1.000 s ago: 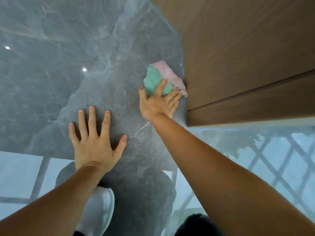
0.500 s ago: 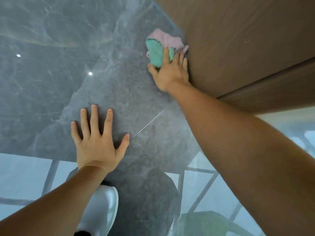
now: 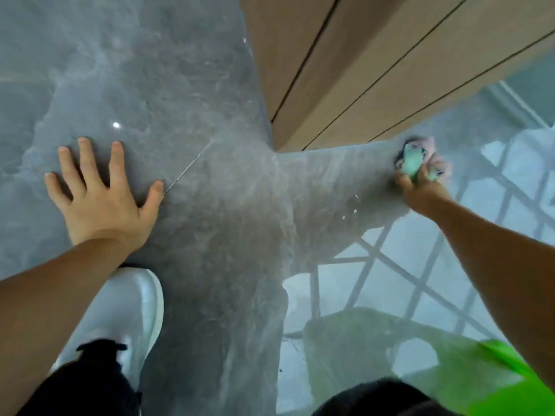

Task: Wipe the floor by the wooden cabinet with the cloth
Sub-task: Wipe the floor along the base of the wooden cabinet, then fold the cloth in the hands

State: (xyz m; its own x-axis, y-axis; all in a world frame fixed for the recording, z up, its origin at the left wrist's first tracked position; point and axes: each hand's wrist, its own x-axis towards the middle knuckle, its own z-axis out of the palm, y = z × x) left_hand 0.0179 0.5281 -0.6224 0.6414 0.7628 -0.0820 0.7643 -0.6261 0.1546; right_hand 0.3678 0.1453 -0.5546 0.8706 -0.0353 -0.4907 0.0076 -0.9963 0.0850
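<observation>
A teal and pink cloth [image 3: 413,159] is bunched in my right hand [image 3: 420,184], which presses it to the glossy grey floor [image 3: 228,205] at the right, just in front of the wooden cabinet [image 3: 375,55]. The cloth and hand are motion-blurred. My left hand [image 3: 99,193] lies flat on the floor at the left with fingers spread, holding nothing. The cabinet's near corner [image 3: 274,148] meets the floor between my two hands.
My white shoe [image 3: 132,307] and dark trouser leg are at the bottom left. A green garment edge [image 3: 516,376] shows at the bottom right. The shiny floor reflects a window grid on the right. A thin tile joint [image 3: 186,169] runs beside my left thumb.
My right hand has swept the cloth from the cabinet's left side around its corner to the floor along its front, on the right. The view has shifted rightward. My left hand stays planted.
</observation>
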